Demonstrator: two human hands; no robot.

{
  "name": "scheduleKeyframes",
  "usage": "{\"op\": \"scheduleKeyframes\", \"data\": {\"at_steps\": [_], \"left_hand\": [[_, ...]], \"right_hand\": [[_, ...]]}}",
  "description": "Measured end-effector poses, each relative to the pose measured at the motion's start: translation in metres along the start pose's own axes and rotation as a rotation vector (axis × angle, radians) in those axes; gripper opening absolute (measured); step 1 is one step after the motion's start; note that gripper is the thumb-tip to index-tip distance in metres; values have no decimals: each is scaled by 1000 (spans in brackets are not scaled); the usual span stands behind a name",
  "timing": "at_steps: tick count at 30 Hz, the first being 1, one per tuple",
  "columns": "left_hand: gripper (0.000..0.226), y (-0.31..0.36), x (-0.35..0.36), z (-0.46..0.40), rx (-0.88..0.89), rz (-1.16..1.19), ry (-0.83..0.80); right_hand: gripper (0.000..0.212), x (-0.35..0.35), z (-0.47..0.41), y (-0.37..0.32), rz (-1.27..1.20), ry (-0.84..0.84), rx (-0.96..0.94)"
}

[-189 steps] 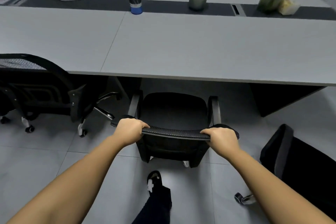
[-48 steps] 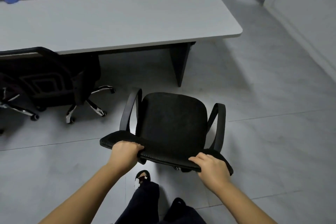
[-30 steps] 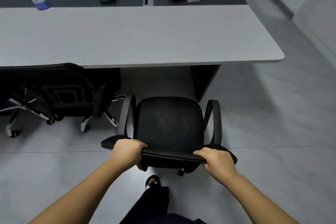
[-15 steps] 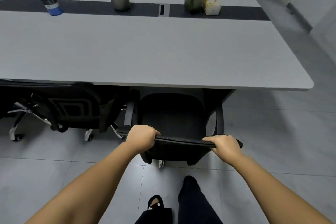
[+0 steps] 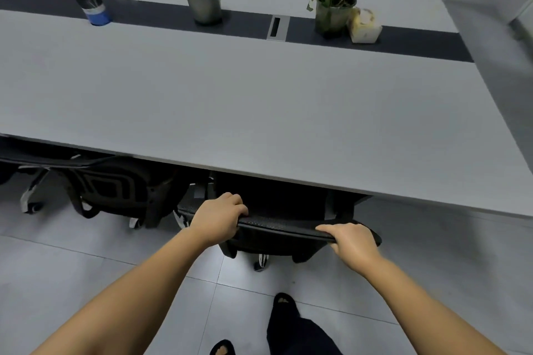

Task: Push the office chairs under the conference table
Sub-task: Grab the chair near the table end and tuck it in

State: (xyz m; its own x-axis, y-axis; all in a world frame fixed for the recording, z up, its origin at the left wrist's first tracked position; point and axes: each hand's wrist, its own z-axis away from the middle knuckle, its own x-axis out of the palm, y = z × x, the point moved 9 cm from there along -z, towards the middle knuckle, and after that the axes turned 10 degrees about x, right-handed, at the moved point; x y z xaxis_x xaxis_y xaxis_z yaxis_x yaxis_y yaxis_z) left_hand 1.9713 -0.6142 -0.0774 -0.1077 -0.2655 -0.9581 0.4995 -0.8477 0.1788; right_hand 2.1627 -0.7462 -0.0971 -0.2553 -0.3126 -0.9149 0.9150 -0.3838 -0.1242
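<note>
Conference table overhangs chair; both hands grip backrest.

Both forearms are bare all the way up to the bottom corners of the frame, no sleeves, watch or rings on the left hand or right hand. Lower middle: dark trousers and black open-toed sandals, toes showing.

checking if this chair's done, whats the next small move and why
Probably one last short push, then let go. Both hands, left hand and right hand, grip the chair's backrest top; its seat is already hidden under the table edge, and the backrest sits just short of it, like the neighbouring chair.
</note>
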Motion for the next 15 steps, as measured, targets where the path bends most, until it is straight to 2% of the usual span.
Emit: {"op": "scheduleKeyframes", "data": {"at_steps": [7,15], "left_hand": [[25,-13,-9,-51,-29,20,-42],[25,-20,-12,-83,-30,15,-20]], "right_hand": [[30,-22,-42,22,-39,31,-10],[37,-26,-69,37,-114,23,-10]]}}
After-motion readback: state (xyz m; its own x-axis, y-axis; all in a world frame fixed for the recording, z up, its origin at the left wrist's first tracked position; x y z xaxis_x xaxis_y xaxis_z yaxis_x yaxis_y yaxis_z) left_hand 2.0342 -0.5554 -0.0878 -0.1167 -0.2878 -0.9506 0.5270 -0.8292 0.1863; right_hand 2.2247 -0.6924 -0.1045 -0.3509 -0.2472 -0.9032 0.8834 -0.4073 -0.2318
